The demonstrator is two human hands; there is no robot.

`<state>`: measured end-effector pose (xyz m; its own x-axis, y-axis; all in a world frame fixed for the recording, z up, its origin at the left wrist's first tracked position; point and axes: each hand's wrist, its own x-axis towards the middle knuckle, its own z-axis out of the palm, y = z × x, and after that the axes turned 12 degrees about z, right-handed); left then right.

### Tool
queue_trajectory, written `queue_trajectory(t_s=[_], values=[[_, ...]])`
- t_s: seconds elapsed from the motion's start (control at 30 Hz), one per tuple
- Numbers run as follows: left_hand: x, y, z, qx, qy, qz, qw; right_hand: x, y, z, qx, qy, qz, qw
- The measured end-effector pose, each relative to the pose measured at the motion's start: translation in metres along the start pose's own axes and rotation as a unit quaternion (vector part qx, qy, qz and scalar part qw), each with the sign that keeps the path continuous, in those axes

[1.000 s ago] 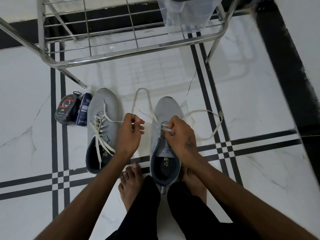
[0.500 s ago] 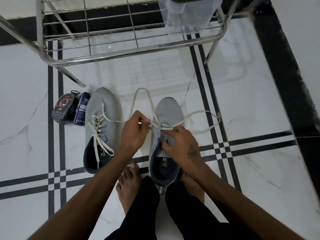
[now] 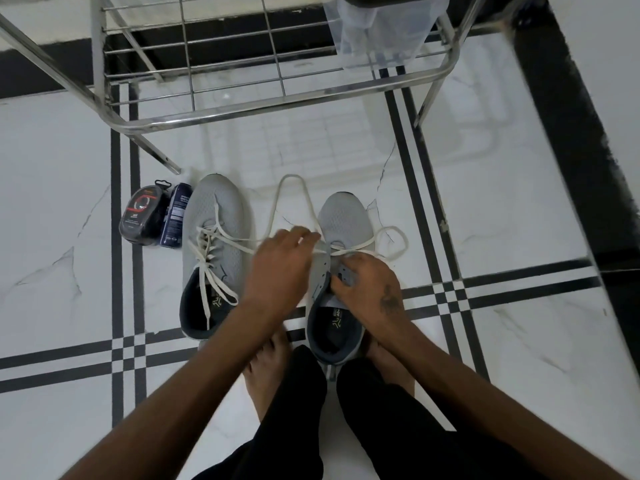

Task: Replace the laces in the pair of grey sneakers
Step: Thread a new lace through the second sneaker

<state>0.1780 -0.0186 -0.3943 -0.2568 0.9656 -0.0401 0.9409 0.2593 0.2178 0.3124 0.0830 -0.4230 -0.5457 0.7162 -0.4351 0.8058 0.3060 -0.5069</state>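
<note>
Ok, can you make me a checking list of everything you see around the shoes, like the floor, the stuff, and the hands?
Surface: white marble floor with black stripes.
Job's things: left shoe is loosely laced; right shoe has a white lace through its front holes only, loose ends looping on the floor.
Clutter: a dark packet and a blue bottle lie beside the left shoe.
Grips: left hand pinches the lace by the right shoe; right hand holds that shoe's eyelet flap.
Cables: nothing seen.
Surroundings: metal rack above the shoes, a clear plastic box on it; bare feet behind the shoes.
</note>
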Motion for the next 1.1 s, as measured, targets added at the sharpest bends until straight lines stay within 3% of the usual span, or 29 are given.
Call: queue_trajectory(t_s=[0.07, 0.13, 0.23, 0.33, 0.43, 0.5, 0.67, 0.77, 1.1], values=[[0.019, 0.008, 0.015, -0.043, -0.109, -0.027, 0.993, 0.000, 0.001, 0.000, -0.030, 0.007, 0.009, 0.999], [0.029, 0.000, 0.021, -0.057, -0.140, -0.055, 0.987, 0.002, -0.001, 0.000, -0.054, 0.014, 0.014, 0.998], [0.026, -0.024, 0.004, -0.088, -0.103, -0.069, 0.988, 0.006, 0.000, 0.002, -0.060, 0.017, 0.019, 0.998], [0.001, -0.067, -0.032, -0.075, -0.014, -0.156, 0.985, 0.006, 0.003, 0.004, -0.057, 0.026, 0.017, 0.998], [-0.033, -0.099, -0.063, -0.012, -0.022, -0.220, 0.975, 0.007, 0.003, 0.005, -0.053, 0.025, 0.018, 0.998], [-0.039, -0.090, -0.062, 0.032, -0.067, -0.206, 0.976, 0.006, 0.003, 0.004, -0.043, 0.021, 0.022, 0.999], [-0.001, -0.018, -0.017, -0.009, -0.077, -0.039, 0.996, 0.005, 0.001, 0.003, -0.032, 0.025, 0.020, 0.999], [0.019, 0.001, 0.005, -0.030, -0.156, -0.049, 0.986, 0.006, 0.001, 0.002, -0.034, 0.024, 0.020, 0.999], [-0.023, -0.066, -0.039, 0.060, -0.145, -0.122, 0.980, 0.005, 0.004, 0.003, -0.028, 0.016, 0.015, 0.999]])
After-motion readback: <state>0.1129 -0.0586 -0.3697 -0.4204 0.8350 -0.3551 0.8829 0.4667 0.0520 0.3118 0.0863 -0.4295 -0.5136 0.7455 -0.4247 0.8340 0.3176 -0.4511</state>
